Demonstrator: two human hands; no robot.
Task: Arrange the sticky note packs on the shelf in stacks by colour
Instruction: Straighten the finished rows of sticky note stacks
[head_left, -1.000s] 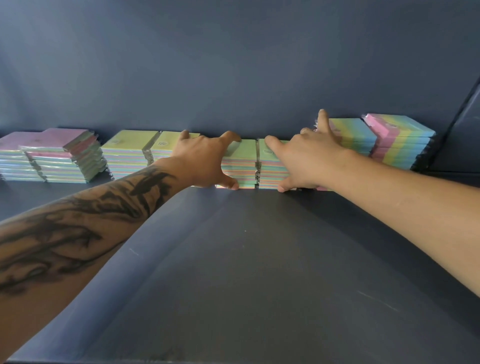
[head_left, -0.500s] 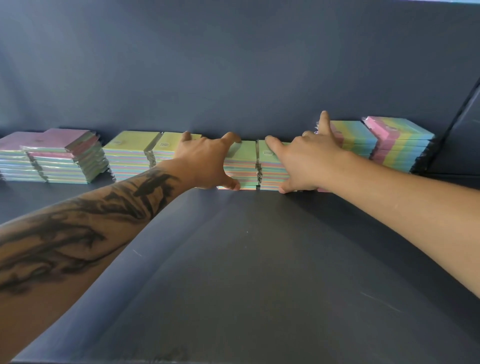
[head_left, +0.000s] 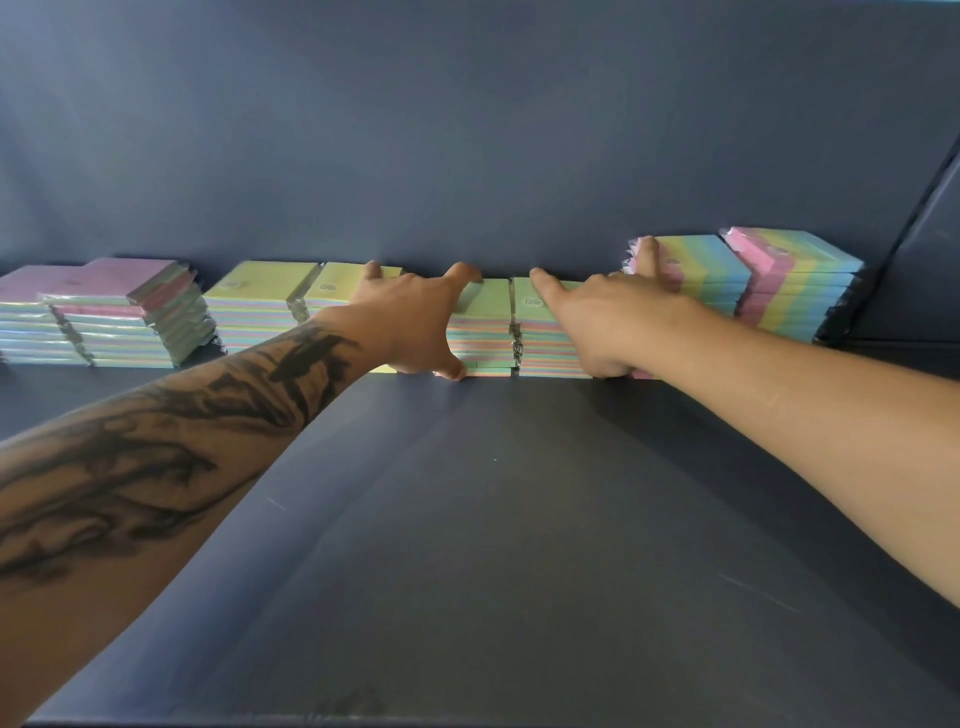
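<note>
Stacks of sticky note packs line the back of a dark shelf (head_left: 493, 519). Two green-topped stacks stand side by side in the middle, a left one (head_left: 485, 332) and a right one (head_left: 545, 343). My left hand (head_left: 410, 322) grips the left green stack, thumb low at its front and fingers over the top. My right hand (head_left: 608, 317) grips the right green stack, index finger lying on its top and thumb at its base. Yellow-topped stacks (head_left: 260, 306) sit left of my left hand. Pink-topped stacks (head_left: 119, 312) stand further left. Striped rainbow stacks (head_left: 789, 286) stand at the right.
The shelf's dark back wall (head_left: 467, 156) rises right behind the stacks. A slanted side panel (head_left: 924, 249) closes the right end. The wide front part of the shelf surface lies between my forearms.
Both hands stay on the two green stacks. The view has shifted slightly; the stacks and hands show almost no movement.
</note>
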